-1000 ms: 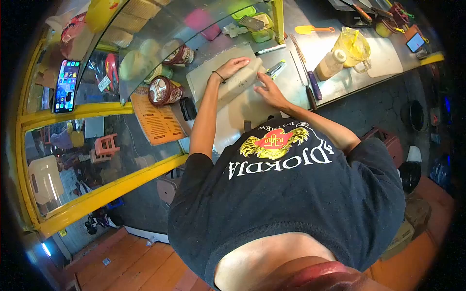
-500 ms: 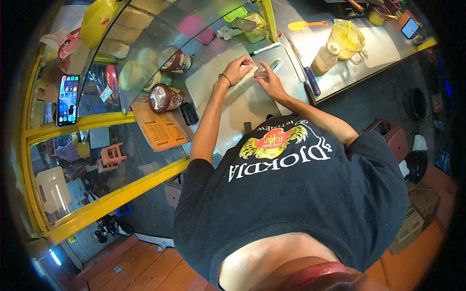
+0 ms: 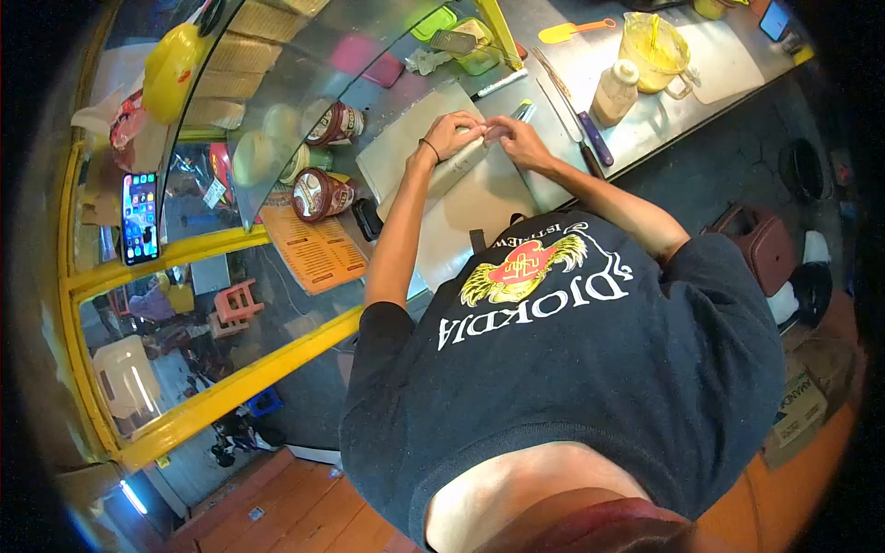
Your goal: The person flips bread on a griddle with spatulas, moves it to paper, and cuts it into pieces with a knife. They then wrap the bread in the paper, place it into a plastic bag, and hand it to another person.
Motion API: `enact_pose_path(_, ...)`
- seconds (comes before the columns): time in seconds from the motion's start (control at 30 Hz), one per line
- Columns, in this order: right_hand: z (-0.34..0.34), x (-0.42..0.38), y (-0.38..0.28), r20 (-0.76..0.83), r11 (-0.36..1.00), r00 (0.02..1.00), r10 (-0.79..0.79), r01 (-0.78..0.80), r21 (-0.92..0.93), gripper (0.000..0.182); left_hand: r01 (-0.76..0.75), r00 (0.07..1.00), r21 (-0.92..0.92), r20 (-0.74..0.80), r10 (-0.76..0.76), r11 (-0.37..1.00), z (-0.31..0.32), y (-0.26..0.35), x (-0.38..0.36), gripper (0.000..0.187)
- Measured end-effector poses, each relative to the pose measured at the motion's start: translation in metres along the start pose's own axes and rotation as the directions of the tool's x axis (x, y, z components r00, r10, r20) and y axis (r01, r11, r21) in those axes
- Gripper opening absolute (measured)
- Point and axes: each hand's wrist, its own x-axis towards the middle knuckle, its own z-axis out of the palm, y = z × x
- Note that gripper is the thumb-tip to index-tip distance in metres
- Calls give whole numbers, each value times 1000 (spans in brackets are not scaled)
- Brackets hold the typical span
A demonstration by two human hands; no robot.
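My left hand (image 3: 452, 135) is closed on the upper end of a pale folded piece that looks like paper or thin card (image 3: 458, 166). Beside it, my right hand (image 3: 518, 141) pinches the same end, its fingertips almost meeting the left ones. Fingers hide the exact fold. Beneath lies a flat pale sheet (image 3: 484, 207), and a larger greyish sheet or board (image 3: 392, 138) sits to the left. Just past my right hand is a cutter-like tool with a green and white end (image 3: 525, 111).
To the right are a purple-handled knife (image 3: 595, 138), a bottle (image 3: 615, 92), a jug of yellow mixture (image 3: 654, 60) and an orange spatula (image 3: 572, 31). Brown-lidded tubs (image 3: 318, 195), a black object (image 3: 367, 219) and an orange printed menu (image 3: 313, 244) stand left, beside a glass panel (image 3: 304, 92).
My right hand has moved left, closing the gap to my left hand at the end of the folded piece. Its fingers were more spread before. The whole view has shifted slightly.
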Motion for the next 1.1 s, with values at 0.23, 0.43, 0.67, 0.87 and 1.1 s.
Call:
enact_pose_path(0.23, -43, 11, 19, 316, 270, 928, -196, 361, -893, 34, -50, 999, 55, 2, 50, 997, 2, 15, 3, 20)
enact_pose_path(0.43, -40, 5, 9, 98, 699, 958, -268, 263, -665, 35, -155, 988, 132, 1, 156, 979, 5, 0, 4, 22)
enact_pose_path(0.67, -4, -7, 1, 31, 808, 977, -212, 193, -556, 45, 14, 1000, 0, 27, -14, 1000, 4, 0, 3, 29)
enact_pose_path(0.87, 18, -3, 9, -142, 850, 976, -167, 70, -521, 39, 15, 1000, 10, -7, -15, 1000, 6, 5, 5, 30)
enact_pose_path(1.1, 10, 3, 2, -34, 891, 989, -145, 116, -439, 34, 63, 990, 27, -125, -59, 998, 9, 17, 1, 24)
